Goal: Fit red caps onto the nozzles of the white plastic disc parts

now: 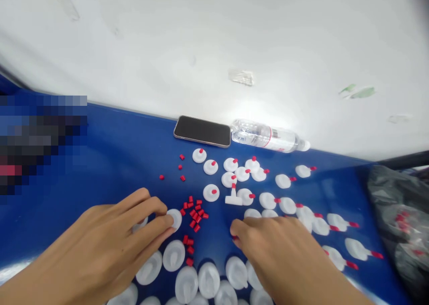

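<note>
My left hand (124, 238) reaches in from the left, thumb and fingers closed at the edge of a white spouted cap (175, 220). Another white piece shows partly behind its fingers. My right hand (271, 242) is curled palm down, with a bit of red at its fingertips that looks like a small red cap (235, 238); the rest of its grip is hidden. Between the hands lies a loose pile of small red caps (196, 214). White spouted caps without red tips (186, 285) crowd the near edge. Several white spouted caps with red tips (268, 201) are spread beyond and right of my right hand.
A phone (202, 131) lies against the white wall (201, 37), with a clear plastic bottle (268, 136) on its side next to it. At the right edge of the blue table (127, 162) hangs a dark plastic bag (390, 206) with red and white pieces showing.
</note>
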### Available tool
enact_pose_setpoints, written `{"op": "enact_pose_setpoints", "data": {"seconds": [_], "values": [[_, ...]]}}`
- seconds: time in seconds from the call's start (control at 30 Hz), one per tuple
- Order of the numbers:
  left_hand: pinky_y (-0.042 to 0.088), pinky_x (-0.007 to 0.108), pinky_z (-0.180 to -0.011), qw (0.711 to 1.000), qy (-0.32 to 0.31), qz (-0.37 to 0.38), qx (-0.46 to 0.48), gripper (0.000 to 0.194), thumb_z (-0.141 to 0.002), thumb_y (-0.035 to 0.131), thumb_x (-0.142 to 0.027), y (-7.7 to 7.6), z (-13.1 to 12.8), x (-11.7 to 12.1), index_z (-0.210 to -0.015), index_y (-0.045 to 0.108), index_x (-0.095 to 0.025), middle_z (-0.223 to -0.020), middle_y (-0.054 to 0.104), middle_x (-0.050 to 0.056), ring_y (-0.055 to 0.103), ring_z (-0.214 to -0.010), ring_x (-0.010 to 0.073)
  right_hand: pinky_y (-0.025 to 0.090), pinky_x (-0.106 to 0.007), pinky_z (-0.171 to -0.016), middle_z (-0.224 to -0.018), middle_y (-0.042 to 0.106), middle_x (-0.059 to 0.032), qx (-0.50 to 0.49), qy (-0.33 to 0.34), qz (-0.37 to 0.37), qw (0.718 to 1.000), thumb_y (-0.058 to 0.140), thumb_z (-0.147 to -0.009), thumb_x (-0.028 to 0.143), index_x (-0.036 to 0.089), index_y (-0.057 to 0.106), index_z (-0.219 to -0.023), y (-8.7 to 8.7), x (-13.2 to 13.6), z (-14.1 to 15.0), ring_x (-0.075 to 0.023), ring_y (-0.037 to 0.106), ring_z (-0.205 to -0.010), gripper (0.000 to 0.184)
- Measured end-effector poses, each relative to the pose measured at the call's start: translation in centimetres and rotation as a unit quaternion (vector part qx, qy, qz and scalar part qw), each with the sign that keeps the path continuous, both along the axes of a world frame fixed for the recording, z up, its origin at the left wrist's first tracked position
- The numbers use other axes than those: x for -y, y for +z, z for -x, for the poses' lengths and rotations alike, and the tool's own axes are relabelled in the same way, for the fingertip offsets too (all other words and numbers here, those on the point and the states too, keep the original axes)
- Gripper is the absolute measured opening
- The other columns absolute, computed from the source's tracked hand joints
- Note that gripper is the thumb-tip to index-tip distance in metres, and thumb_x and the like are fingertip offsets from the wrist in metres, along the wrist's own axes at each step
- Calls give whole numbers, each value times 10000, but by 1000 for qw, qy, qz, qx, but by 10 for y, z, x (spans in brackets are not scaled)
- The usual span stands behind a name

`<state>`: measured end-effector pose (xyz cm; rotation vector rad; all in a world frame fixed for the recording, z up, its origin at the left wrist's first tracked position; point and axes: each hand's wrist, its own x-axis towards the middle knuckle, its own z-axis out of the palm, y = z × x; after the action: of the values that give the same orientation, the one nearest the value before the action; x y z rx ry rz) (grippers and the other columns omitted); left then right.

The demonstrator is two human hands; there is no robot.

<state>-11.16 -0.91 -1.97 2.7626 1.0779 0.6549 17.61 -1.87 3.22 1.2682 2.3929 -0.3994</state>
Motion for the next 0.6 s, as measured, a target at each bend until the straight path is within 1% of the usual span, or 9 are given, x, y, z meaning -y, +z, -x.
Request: {"op": "enact_pose_setpoints", "data": {"seconds": [0.03,0.1,0.17,0.23,0.33,0.43,0.5,0.53,0.6], "values": [[515,282,-621,1000,1,-4,4,232,-1072,505,-169,1,1,1,-1129,700,-282,-959,756,-17,709,-869,177,344,-349,-471,-839,839,-54,7,-2,21,1000,772,-601,-27,212,774,-943,1,-2,4,-308,801,-673,418],[533,259,-660,999,21,3,28,143,-1075,560,-199,2,2,4,-1124,677,-263,-1076,775,-21,737,-915,144,382,-342,-492,-933,854,-72,16,-2,40,999,756,-575,-40,198,783,-1006,5,-7,10,-305,814,-729,493],[545,241,-676,995,65,19,77,80,-1076,570,-237,1,2,8,-1091,647,-254,-1243,780,-27,767,-973,121,398,-335,-506,-986,855,-79,20,5,44,999,732,-596,-44,201,785,-1017,6,-10,13,-289,817,-756,489],[565,236,-707,988,102,26,113,80,-1080,546,-273,-1,1,12,-1074,624,-260,-1329,774,-47,786,-1011,118,392,-330,-500,-972,849,-78,29,12,48,998,712,-634,-35,203,784,-989,5,-11,14,-274,814,-756,434],[572,248,-715,987,103,23,124,96,-1076,543,-281,-3,-3,12,-1079,638,-280,-1252,793,-70,783,-973,119,398,-332,-488,-929,834,-78,12,17,35,999,683,-682,-17,196,773,-967,2,-8,9,-268,805,-738,367],[544,264,-717,988,95,27,123,178,-1099,497,-259,-3,-8,9,-1093,667,-309,-1155,758,-53,714,-960,130,448,-323,-525,-928,823,-54,-67,8,-10,998,634,-700,-40,196,732,-1045,0,-3,1,-243,787,-720,429],[517,278,-725,988,98,18,116,218,-1116,468,-264,-1,-9,8,-1093,675,-329,-1076,717,-33,650,-942,154,456,-309,-537,-893,808,-14,-117,-3,-13,993,603,-733,-58,215,703,-1054,1,0,-2,-210,762,-677,433],[504,284,-717,989,95,17,108,234,-1121,453,-263,0,-9,8,-1086,673,-333,-1043,696,-21,626,-928,167,462,-303,-544,-885,804,2,-138,-9,-5,990,600,-768,-55,226,698,-1046,2,1,-2,-200,756,-673,407],[477,279,-654,993,80,15,81,263,-1124,409,-268,2,-6,10,-1060,659,-317,-1002,667,5,602,-875,177,495,-288,-580,-911,812,19,-187,-24,7,982,609,-886,-9,247,707,-1033,4,1,0,-190,765,-711,310]]}}
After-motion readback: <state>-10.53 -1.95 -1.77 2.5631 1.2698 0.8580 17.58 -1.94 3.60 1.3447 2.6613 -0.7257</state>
